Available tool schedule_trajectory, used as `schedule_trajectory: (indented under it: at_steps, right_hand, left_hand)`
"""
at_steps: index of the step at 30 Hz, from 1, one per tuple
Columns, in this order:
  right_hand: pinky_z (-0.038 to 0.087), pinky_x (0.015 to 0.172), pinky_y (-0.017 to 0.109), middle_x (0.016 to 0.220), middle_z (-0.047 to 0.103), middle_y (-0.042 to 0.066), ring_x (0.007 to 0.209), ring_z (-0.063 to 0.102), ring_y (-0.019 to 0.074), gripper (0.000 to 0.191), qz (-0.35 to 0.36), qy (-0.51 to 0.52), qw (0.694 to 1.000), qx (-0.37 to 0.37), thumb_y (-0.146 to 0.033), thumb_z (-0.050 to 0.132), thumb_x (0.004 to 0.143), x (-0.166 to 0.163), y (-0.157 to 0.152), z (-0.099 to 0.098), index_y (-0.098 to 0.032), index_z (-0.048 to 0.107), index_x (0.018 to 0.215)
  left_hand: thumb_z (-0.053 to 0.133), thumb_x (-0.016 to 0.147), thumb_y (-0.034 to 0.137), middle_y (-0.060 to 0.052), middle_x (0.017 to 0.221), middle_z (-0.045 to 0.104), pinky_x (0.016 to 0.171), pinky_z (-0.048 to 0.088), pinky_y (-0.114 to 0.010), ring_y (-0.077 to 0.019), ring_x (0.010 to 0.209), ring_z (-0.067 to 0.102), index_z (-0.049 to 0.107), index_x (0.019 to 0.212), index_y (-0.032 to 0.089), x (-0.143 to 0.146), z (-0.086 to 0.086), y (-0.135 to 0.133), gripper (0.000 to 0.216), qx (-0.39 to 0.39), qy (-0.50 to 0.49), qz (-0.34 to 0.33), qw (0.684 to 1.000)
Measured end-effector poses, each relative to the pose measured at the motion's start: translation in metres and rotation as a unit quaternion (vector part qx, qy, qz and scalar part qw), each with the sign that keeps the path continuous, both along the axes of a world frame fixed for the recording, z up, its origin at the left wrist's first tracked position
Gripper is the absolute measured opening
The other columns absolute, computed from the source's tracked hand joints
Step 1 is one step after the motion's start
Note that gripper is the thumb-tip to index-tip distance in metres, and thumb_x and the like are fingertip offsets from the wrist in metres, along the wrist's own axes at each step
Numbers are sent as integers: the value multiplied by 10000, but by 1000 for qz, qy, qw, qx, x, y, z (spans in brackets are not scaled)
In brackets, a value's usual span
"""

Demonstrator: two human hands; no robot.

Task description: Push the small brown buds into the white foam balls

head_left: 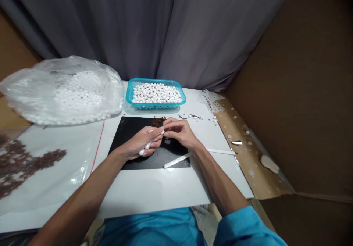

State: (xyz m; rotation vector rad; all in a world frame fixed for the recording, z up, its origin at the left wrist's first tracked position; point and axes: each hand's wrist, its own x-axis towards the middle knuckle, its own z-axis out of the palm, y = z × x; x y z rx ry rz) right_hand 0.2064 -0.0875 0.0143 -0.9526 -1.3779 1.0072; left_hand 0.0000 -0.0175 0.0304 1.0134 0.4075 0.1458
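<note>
My left hand (143,143) rests over a black mat (132,128), fingers curled round several white beads (146,147) that show between them. My right hand (179,131) meets it fingertip to fingertip, pinched at a white bead (162,131) held at the left fingertips. A small heap of tiny brown pieces (157,121) lies on the mat just beyond both hands. A turquoise basket (129,93) full of white beads stands behind the mat.
A clear plastic bag of white beads (68,91) lies at the back left. A zip bag with brown pieces (24,163) lies at left. White strips (176,160) lie by my right wrist. Loose beads and a metal tool (237,142) sit at right beside cardboard.
</note>
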Motion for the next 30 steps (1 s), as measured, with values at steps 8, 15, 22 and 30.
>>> schedule_trajectory:
  at_steps: [8, 15, 22, 30]
  right_hand:
    - [539, 619, 237, 1061, 722, 91, 822, 653, 166, 266, 16, 9, 1000, -1, -323, 882, 843, -2, -3, 3, -217, 853, 1085]
    - [519, 558, 225, 979, 733, 69, 701, 634, 135, 302, 15, 41, 999, -26, -312, 930, 780, -4, -1, -2, -203, 853, 1051]
    - [506, 523, 218, 952, 740, 67, 657, 630, 123, 295, 9, 53, 998, -25, -301, 944, 759, -5, -1, -4, -194, 851, 1018]
    - [480, 478, 227, 941, 738, 61, 554, 590, 97, 217, -29, 39, 999, -9, -355, 863, 858, -13, -3, -6, -183, 836, 988]
  left_hand:
    - [692, 925, 625, 78, 550, 432, 295, 192, -155, -33, 308, 329, 442, 734, 204, 1, 0, 0, 525, -11, -6, 12, 1000]
    - [707, 913, 620, 80, 545, 443, 300, 209, -149, -33, 308, 338, 437, 749, 208, 2, -2, -1, 519, -7, -8, 16, 1000]
    - [709, 918, 609, 82, 552, 442, 301, 211, -148, -31, 312, 328, 450, 767, 206, 2, -1, -2, 502, -20, -14, 15, 1000]
    - [678, 944, 604, 86, 563, 431, 298, 196, -145, -34, 314, 327, 466, 781, 200, 3, -3, -2, 484, -22, -24, 31, 999]
